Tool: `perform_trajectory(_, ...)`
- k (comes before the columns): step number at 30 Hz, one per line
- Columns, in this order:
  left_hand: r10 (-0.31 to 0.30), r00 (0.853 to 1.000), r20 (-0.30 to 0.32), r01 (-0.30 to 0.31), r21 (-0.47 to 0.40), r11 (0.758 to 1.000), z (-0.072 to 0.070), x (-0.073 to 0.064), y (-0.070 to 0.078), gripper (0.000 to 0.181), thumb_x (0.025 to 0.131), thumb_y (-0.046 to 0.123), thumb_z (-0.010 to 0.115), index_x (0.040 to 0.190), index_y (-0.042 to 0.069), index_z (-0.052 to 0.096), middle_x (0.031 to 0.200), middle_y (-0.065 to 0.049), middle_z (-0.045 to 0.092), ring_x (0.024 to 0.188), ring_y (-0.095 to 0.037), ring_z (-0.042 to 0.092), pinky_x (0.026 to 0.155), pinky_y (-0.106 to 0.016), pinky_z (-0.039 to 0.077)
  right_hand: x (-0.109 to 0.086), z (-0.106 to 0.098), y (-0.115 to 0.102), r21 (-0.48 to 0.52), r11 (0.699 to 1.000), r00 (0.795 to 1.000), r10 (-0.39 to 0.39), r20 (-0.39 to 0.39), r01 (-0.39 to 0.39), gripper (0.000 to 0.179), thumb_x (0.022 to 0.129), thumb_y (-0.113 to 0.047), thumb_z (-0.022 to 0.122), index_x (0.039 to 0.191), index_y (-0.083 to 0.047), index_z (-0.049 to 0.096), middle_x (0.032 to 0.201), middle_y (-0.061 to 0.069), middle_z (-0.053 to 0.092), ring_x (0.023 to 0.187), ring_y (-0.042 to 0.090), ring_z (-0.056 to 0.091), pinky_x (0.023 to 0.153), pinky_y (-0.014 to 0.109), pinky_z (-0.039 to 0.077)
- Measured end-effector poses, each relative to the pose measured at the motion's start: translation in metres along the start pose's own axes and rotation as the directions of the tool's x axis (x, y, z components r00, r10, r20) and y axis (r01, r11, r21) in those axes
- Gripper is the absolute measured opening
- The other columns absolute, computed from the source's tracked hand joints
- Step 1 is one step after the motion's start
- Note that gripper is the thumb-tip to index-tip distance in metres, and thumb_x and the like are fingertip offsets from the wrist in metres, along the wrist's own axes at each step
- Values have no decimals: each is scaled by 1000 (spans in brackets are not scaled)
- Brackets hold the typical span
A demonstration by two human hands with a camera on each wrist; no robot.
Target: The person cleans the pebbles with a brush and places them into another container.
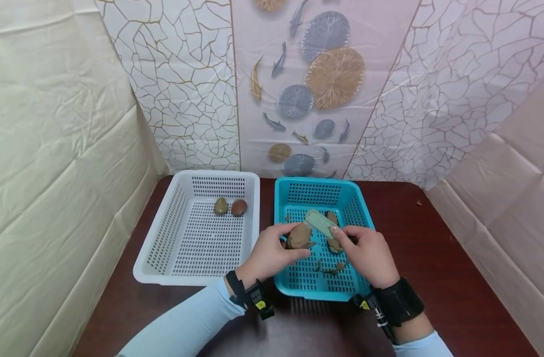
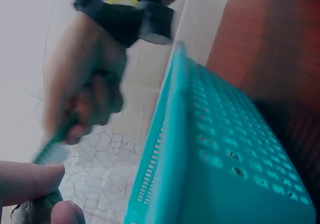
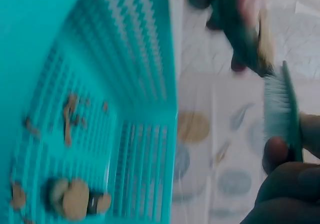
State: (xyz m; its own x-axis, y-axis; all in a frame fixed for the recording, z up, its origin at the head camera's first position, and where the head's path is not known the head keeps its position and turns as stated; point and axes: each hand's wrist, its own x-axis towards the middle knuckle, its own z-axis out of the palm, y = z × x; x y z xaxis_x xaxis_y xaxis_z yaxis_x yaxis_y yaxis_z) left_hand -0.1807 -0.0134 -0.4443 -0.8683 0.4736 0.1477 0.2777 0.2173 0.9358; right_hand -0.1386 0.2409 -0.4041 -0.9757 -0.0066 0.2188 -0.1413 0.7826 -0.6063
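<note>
dark red table under everything. white slotted basket on my left, teal basket on my right. over the teal one: right hand pinches a green brush, thumb and fingers closed on its near end; left hand grips a mud-caked lump, probably a stone, bristles at its edge. step looks like scrubbing mud off. next move calls for keeping the lump over the basket and turning it to expose caked sides. two dirty lumps below. two bare egg-shaped stones in the white basket. mud crumbs on the teal floor.
</note>
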Motion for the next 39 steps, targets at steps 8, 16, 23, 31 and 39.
perform_trajectory(8,35,998,-54,-31,71,997,-2,0,-1,51,96,20,88,144,14,73,108,-2,66,85,-19,62,69,-29,56,-1,0,2,-20,1000,999,-21,-38,20,41,112,-45,65,91,-12,77,60,-2,44,54,21,47,47,34,35)
perform_trajectory(16,33,998,-61,-31,31,999,1,-1,-1,51,98,20,86,147,13,72,111,-5,66,80,-17,66,70,-30,60,0,0,3,-63,998,998,13,-68,-17,41,112,-43,65,94,-10,79,59,-3,42,53,19,45,46,33,31)
perform_trajectory(23,14,997,-71,-16,-29,999,-2,-1,0,52,99,17,86,148,12,70,119,-10,65,75,-13,73,70,-31,64,0,4,-2,41,998,999,-37,-29,38,41,113,-42,64,89,-11,76,62,-3,44,56,20,47,50,34,37)
perform_trajectory(31,11,998,-66,-16,-83,996,-6,-3,0,51,100,15,84,149,12,69,121,-11,66,79,-20,77,72,-33,66,1,-1,0,-61,998,997,4,-81,-9,43,112,-45,65,92,-10,78,60,-3,42,53,20,42,46,33,29)
perform_trajectory(39,-21,999,45,32,-272,962,-6,-3,3,44,104,12,80,146,6,69,115,-10,73,81,-23,78,81,-41,68,-2,0,-3,18,1000,1000,-20,-8,20,45,113,-44,64,78,-15,67,60,-3,39,55,21,44,49,34,34)
